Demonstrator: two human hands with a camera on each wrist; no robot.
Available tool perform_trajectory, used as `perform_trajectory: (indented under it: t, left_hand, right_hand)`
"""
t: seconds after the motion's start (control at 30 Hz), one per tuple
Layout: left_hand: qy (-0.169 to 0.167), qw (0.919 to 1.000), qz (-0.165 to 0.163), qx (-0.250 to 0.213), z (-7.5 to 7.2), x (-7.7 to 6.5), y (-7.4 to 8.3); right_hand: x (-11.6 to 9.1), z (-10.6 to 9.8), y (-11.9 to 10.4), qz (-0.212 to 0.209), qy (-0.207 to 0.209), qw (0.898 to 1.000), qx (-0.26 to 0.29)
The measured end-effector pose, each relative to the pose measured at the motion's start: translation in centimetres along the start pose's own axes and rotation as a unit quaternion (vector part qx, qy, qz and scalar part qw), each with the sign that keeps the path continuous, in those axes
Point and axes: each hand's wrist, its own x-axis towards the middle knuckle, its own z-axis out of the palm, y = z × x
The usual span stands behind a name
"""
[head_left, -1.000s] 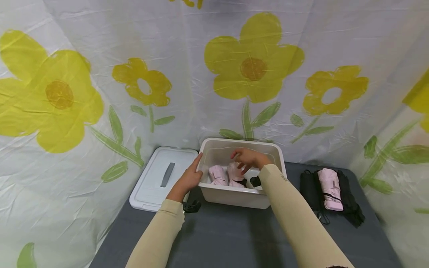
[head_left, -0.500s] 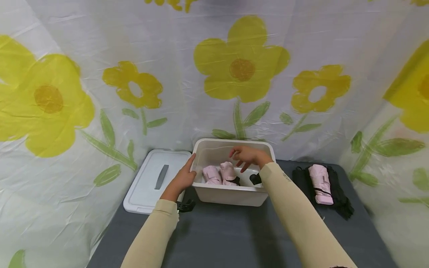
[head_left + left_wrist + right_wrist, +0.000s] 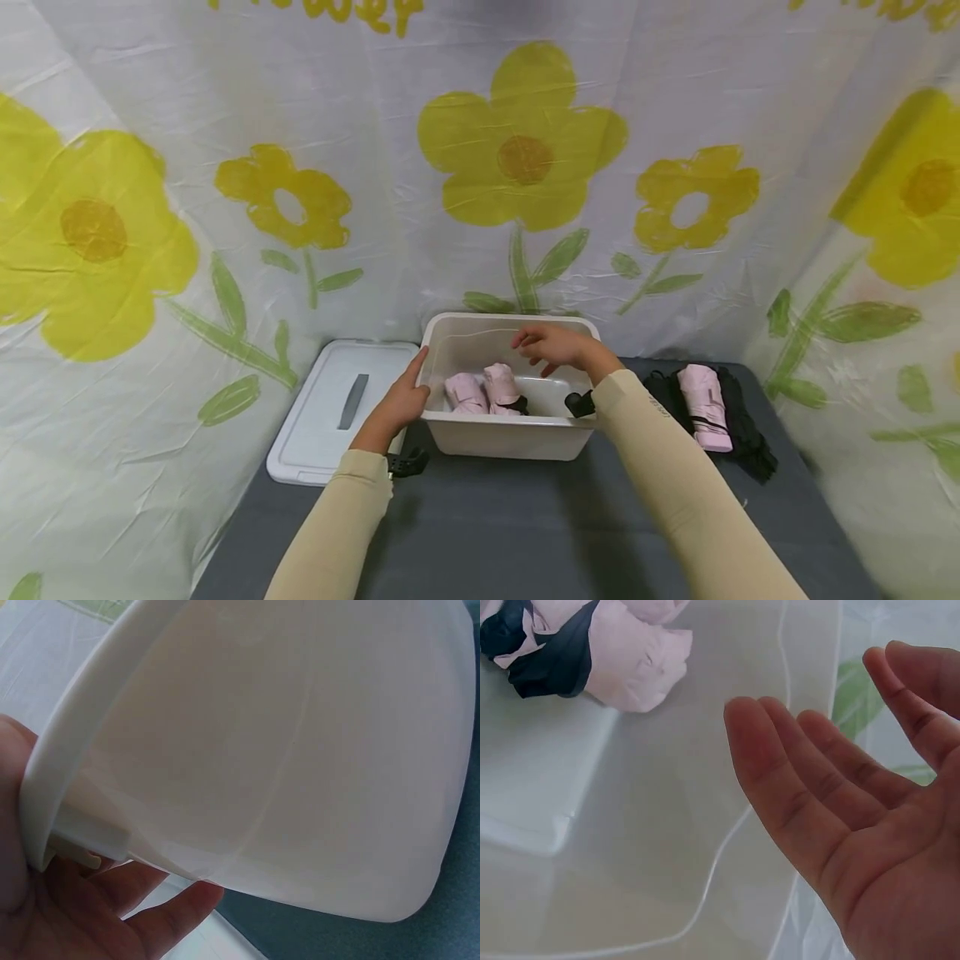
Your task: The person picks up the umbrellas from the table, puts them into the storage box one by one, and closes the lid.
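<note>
Gripping the rim of a cream plastic bin (image 3: 508,440) at its nine o'clock side, the person's left hand (image 3: 401,410) shows clearly in my feed. I take twelve o'clock as the far wall. In the head view the index finger lies along the rim; on the left wrist feed I see the fingers tucked under the outside of that rim, touching the bin.

The right hand (image 3: 557,347) reads wide to me — fingers gently bent, thumb well apart, palm bare. It reaches across the bin's three o'clock side, with fingertips above the part between twelve and one. I cannot tell how deep it sits.

Inside the bin, around eight o'clock, I have two rolled pink fabric bundles (image 3: 502,385) side by side. The inner one carries a black strap (image 3: 516,405). On the right wrist feed that bundle sits apart from the fingers.

At nine o'clock from the bin, I see a white lid (image 3: 318,417) with a gray handle (image 3: 353,402), lying on the dark gray table (image 3: 480,525). At three o'clock — partly behind the sleeve (image 3: 675,467) — another pink roll (image 3: 703,406) lies between two black fabric bundles (image 3: 745,423). A cloth backdrop (image 3: 397,125) with yellow flowers rises at twelve.
</note>
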Motion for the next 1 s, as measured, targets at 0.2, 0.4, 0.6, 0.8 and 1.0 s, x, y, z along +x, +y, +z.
perform_trajectory:
  t: [0.2, 0.4, 0.6, 0.8, 1.0]
  left_hand:
    - [-0.002, 1.0000, 0.003, 0.000, 0.0, 0.2, -0.4]
    - [-0.005, 1.0000, 0.005, -0.006, 0.0, 0.2, -0.4]
    - [-0.005, 0.9999, 0.008, -0.011, 0.0, 0.2, -0.2]
    - [-0.004, 0.9999, 0.006, -0.014, 0.1, 0.3, -0.4]
    - [-0.006, 0.9998, 0.007, -0.019, 0.1, 0.3, -0.4]
  right_hand:
    - [-1.8, -0.7, 1.1, -0.026, 0.030, 0.999, 0.017]
    - [-3.8, -1.4, 2.3, -0.057, 0.061, 0.996, 0.040]
    - [-5.1, -2.0, 3.4, -0.074, 0.081, 0.991, 0.072]
    - [-6.2, -2.6, 4.9, -0.081, 0.097, 0.988, 0.088]
    - [-7.3, -3.2, 6.3, -0.084, 0.117, 0.985, 0.092]
